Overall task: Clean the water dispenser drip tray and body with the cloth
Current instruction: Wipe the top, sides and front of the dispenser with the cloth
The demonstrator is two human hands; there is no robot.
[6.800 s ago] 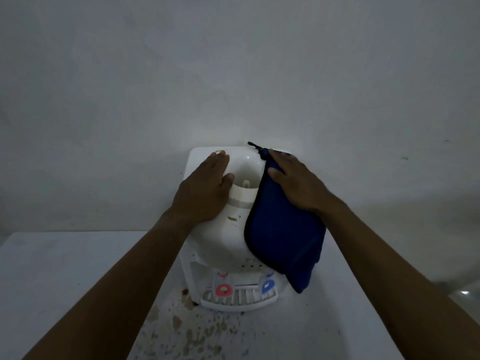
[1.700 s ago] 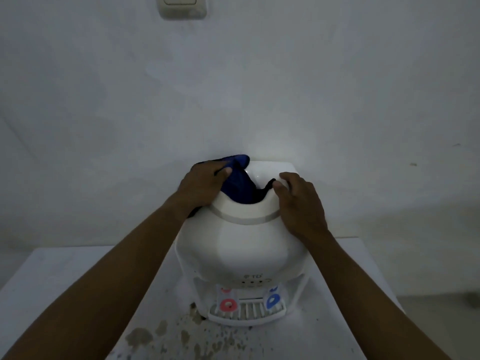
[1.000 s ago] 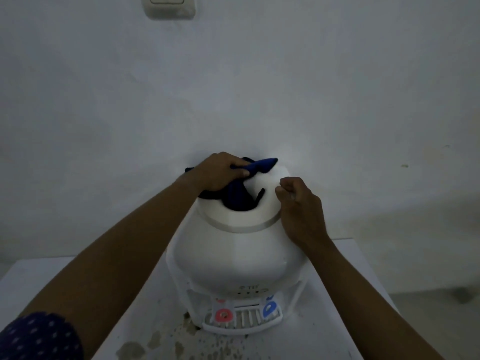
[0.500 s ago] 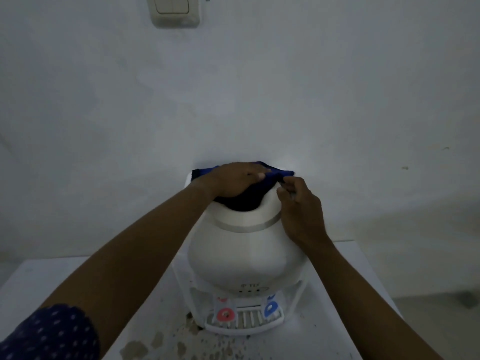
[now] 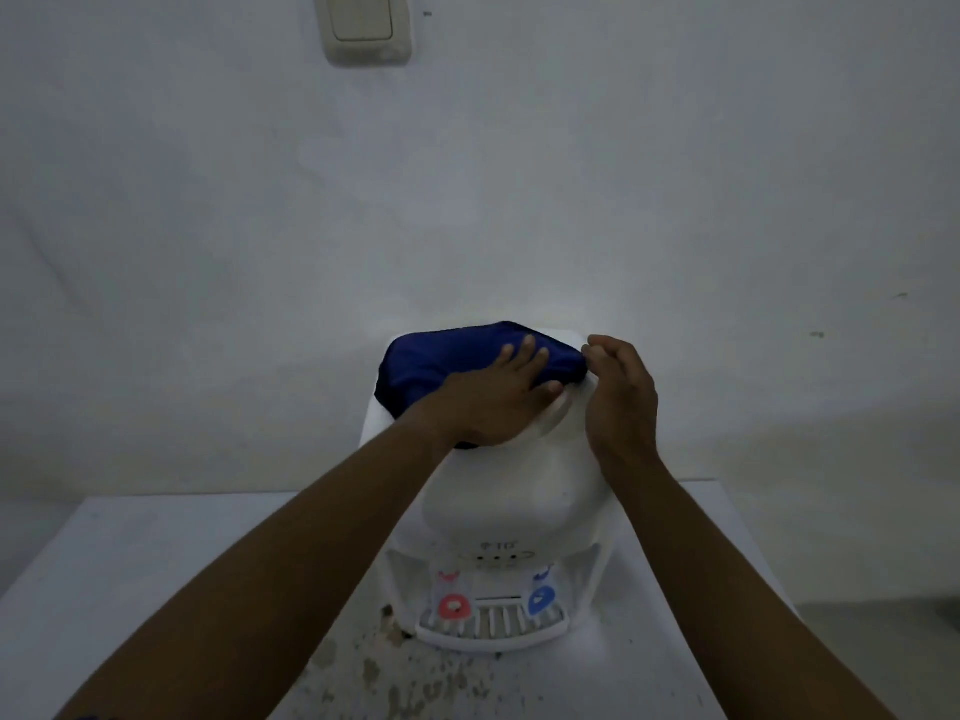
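Observation:
A white tabletop water dispenser (image 5: 498, 501) stands on a white table (image 5: 130, 574) against the wall. A dark blue cloth (image 5: 441, 361) is spread over the dispenser's top opening. My left hand (image 5: 498, 402) lies flat on the cloth with straight fingers, pressing it down. My right hand (image 5: 618, 397) is at the top right rim, its fingertips pinching the cloth's right edge. The slotted white drip tray (image 5: 493, 628) sits at the dispenser's foot, below a red tap (image 5: 453, 606) and a blue tap (image 5: 541, 601).
Brown stains and specks (image 5: 395, 672) mark the table in front of the drip tray. A beige wall switch (image 5: 366, 26) is mounted high on the plain white wall. The table's right edge drops to a grey floor (image 5: 883, 631).
The cloth was bunched inside the top opening; now it is spread flat across the top. My left hand has gone from gripping it to lying flat on it. My right hand stays at the rim.

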